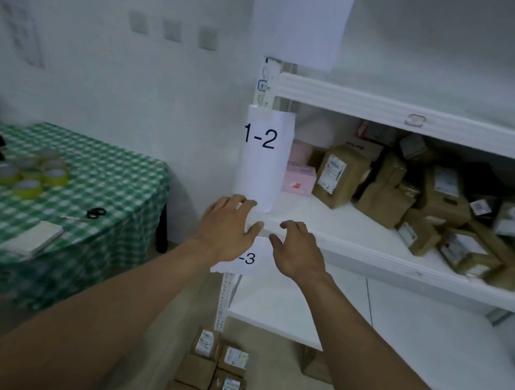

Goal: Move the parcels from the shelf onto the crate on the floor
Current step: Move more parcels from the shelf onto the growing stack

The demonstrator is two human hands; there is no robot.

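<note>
Reaching toward shelf point(326, 224) edge, frame centre: left hand point(227, 228) and right hand point(299, 253) empty, fingers loosely spread, likely readying two-handed pickup. Parcels point(393, 190) piled mid-right on shelf. Floor stack point(215, 374) bottom centre; crate not discernible.

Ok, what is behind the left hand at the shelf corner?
A paper label hanging below the shelf edge. "-3" shows, while the left hand covers whatever is printed before it.
</note>
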